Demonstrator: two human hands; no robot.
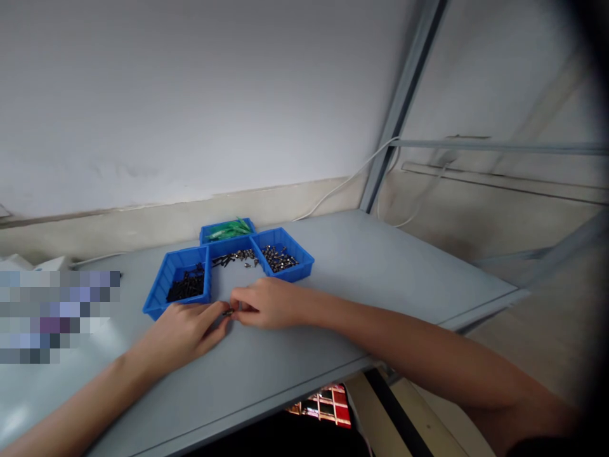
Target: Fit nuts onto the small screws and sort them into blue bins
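Note:
Fingertips of my left hand (193, 330) and my right hand (266, 304) meet over the grey table, pinched round a small dark-and-metal piece (228, 312) too small to name. Just beyond my left hand sits a blue bin (155, 289) of black, screw-like pieces (188, 285). Past my right hand stands another blue bin (304, 266) holding small shiny metal parts (278, 258). Between these bins, loose dark and silvery parts (242, 255) lie on the table. Behind them a third blue bin (203, 235) contains green strips or packets (232, 230).
The grey table (380, 266) runs along a white wall (214, 95). A metal post (394, 114) rises at its far right corner, with a white cable (333, 190) nearby. Pixelated items lie at the left. Below the front edge is a cardboard box (404, 412).

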